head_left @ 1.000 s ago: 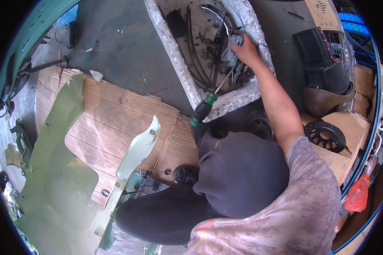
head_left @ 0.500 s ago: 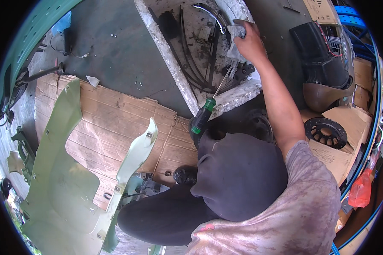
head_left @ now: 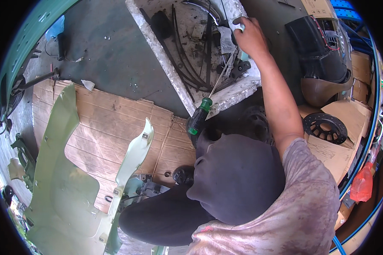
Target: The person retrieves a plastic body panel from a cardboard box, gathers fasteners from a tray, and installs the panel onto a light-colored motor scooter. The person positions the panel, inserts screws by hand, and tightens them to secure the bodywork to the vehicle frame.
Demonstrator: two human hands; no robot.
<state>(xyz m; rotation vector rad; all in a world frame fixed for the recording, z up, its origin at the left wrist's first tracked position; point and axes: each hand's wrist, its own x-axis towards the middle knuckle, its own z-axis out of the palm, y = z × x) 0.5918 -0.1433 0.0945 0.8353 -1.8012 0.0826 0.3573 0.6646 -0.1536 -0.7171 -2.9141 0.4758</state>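
My right hand [head_left: 252, 37] reaches over the right rim of a worn white foam box [head_left: 157, 51]. Its fingers are curled together around something small and pale that I cannot make out. Just left of the fingers, a crumpled clear plastic bag [head_left: 227, 41] lies inside the box. Black curved strips [head_left: 181, 55], a dark bracket-like part [head_left: 241, 68] and small loose hardware lie in there too. A screwdriver [head_left: 200, 114] with a green and black handle rests across the near corner, its shaft pointing into the box. My left hand is out of view.
Left of my dark-trousered knees, a large pale green curved panel [head_left: 51, 178] lies on flattened cardboard [head_left: 102, 119]. At right are a black slotted disc [head_left: 325, 128] on a carton, a black and brown moulded part [head_left: 323, 63] and a red plastic bag [head_left: 361, 187].
The plastic bag that was in my right hand now lies in the box, apart from the fingers. The hand has shifted slightly right relative to the box, over its rim.
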